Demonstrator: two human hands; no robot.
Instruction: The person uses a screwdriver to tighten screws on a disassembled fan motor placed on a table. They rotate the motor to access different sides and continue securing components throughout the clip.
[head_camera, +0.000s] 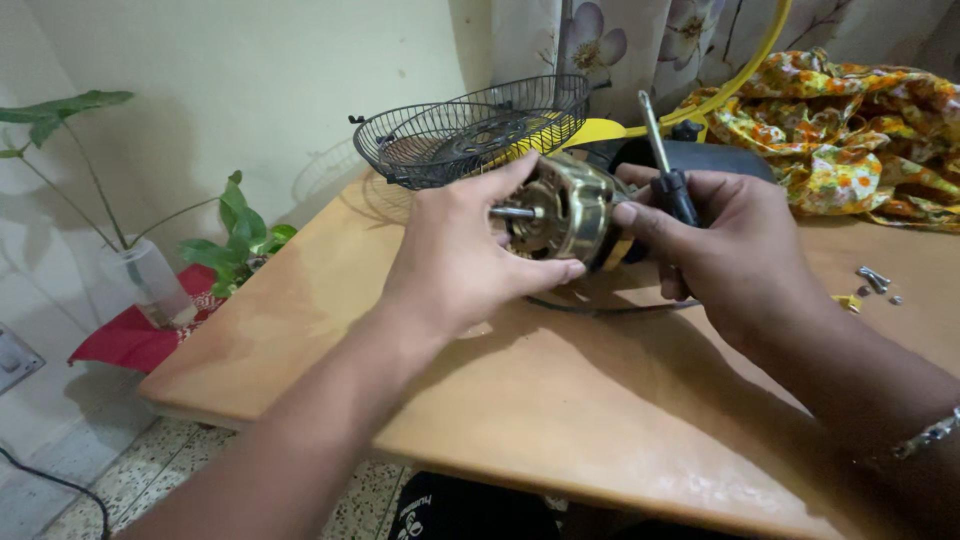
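Observation:
A small fan motor (560, 212) with a gold casing and a steel shaft is held above the wooden table (560, 400). My left hand (470, 255) grips it from the left, the thumb under its front. My right hand (720, 240) holds the motor's rear and also a screwdriver (668, 170) with a black handle, its metal shaft pointing up. A thin black cable (600, 308) lies under the motor.
A black wire fan guard (470, 130) lies behind the hands next to a yellow and black fan body (690, 150). Loose screws (872, 280) rest at the right. Flowered cloth (850, 120) is heaped at the back right. A plant in a jar (150, 280) stands on the left.

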